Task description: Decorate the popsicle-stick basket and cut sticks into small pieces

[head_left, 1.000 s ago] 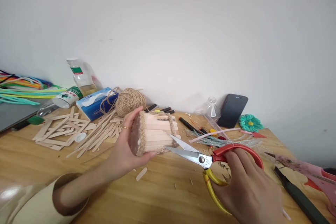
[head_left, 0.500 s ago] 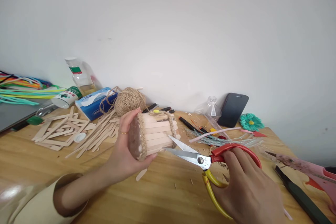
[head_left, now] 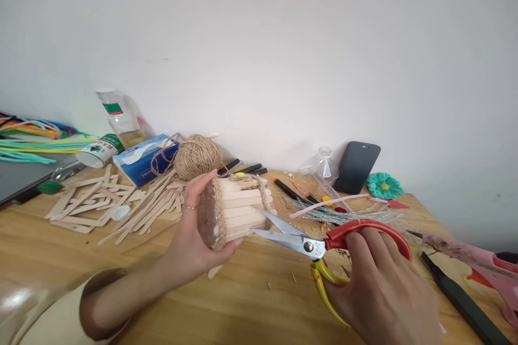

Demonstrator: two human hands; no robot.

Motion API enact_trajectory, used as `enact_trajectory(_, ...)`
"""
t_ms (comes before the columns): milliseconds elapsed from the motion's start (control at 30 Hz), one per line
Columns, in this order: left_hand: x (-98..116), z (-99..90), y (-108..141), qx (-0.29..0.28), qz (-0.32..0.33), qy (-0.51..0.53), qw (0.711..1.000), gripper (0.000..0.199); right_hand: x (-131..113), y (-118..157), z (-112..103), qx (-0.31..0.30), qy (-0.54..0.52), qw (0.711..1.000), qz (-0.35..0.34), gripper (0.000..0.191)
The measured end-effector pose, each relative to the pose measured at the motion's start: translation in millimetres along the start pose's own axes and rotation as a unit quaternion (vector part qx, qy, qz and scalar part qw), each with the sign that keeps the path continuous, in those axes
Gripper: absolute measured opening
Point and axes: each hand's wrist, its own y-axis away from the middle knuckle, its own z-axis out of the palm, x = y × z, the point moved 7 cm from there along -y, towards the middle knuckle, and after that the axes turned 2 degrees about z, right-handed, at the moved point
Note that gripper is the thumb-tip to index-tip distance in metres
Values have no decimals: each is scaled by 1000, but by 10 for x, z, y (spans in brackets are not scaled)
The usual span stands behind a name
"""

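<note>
My left hand grips a small container covered with popsicle sticks, tilted on its side, its clear plastic end towards the palm. Braided twine runs round it near that end, and another twine band circles the opposite end. In my right hand is a pair of scissors with one red and one yellow handle. The blades are parted, their tips at the lower right of the sticks; whether they touch is hard to tell.
Behind the container lie a twine ball, a blue tissue pack and loose popsicle sticks. To the right are a phone, a cut clear bottle, a teal flower, a pink glue gun and a dark-handled tool.
Both hands keep their holds, and the scissors and container stay almost in place. The scissor blades look slightly closer together. The whole view has shifted a little.
</note>
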Motion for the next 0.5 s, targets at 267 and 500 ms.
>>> enact_trajectory(267,52,10,-2,4,-40,18,999,83,-11,10,6,8,0,1000,18,11)
enact_trajectory(500,25,41,15,-8,-54,52,997,79,-8,16,12,6,-16,1000,26,12)
